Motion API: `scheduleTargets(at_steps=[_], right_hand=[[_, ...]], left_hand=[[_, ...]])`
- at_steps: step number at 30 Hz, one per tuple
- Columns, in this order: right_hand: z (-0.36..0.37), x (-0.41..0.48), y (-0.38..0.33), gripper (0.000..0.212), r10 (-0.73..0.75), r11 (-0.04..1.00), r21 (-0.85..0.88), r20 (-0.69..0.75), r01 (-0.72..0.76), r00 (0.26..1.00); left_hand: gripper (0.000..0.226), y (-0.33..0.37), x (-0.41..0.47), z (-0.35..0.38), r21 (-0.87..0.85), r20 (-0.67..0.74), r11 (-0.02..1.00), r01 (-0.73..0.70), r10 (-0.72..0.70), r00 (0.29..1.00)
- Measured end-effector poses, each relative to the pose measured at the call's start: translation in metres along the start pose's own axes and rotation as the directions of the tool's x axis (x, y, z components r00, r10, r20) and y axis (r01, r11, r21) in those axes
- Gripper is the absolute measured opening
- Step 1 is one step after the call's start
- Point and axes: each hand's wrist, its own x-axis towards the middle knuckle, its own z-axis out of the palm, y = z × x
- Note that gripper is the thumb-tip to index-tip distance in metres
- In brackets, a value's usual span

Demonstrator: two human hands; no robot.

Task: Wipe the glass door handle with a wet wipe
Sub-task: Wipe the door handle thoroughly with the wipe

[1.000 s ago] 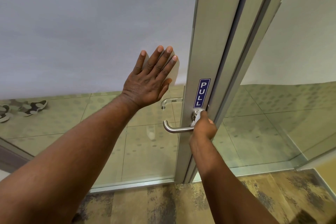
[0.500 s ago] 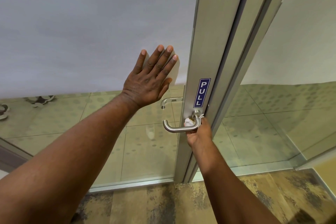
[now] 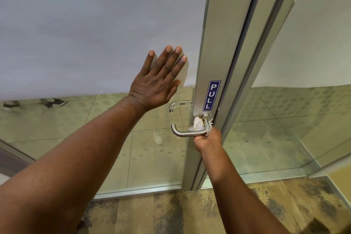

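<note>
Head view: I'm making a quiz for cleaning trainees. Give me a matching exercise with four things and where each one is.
Things:
1. left hand
2. crumpled white wet wipe
3. blue PULL sticker
4. curved steel door handle

Places:
A. on the aluminium door frame, above the handle
B. flat on the frosted glass
C. sticking out leftward from the frame
D. bunched at the handle's base, in the right hand

Pairs: 1-B, 2-D, 3-A, 4-C

Both forearms are bare right to the bottom edge of the shot, no sleeves showing anywhere. The left hand has no rings, no watch, no wristband, with short trimmed nails and creased skin at the wrist. The right hand is bare too, wrist included. No gloves on either.
</note>
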Motion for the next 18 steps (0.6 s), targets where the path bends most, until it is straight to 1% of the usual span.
scheduleTargets(at_steps=[7,10,12,15,18], right_hand=[[-0.0003,-0.0033,-0.0041,0.015,0.020,0.998,-0.054,0.014,-0.020,1.000],[-0.0036,0.0007,-0.0055,0.024,0.010,0.996,-0.090,-0.006,-0.011,1.000],[-0.0042,0.0016,-0.0068,0.027,0.007,0.995,-0.098,-0.006,-0.008,1.000],[-0.0048,0.0018,-0.0073,0.022,0.035,0.997,-0.065,0.003,-0.035,0.999],[-0.0039,-0.0056,-0.0067,0.022,0.076,0.997,0.012,0.084,-0.078,0.994]], left_hand=[[0.071,-0.0012,-0.0010,0.0001,-0.005,0.017,1.000,0.005,-0.005,1.000],[0.071,-0.0008,-0.0010,-0.0004,-0.008,0.017,1.000,0.005,-0.004,1.000],[0.071,-0.0008,-0.0008,-0.0003,-0.010,0.013,1.000,0.002,-0.002,1.000],[0.071,-0.0007,-0.0003,-0.0004,-0.002,0.015,1.000,0.000,0.000,1.000],[0.071,-0.0002,-0.0004,0.0004,-0.001,0.025,1.000,0.004,-0.004,1.000]])
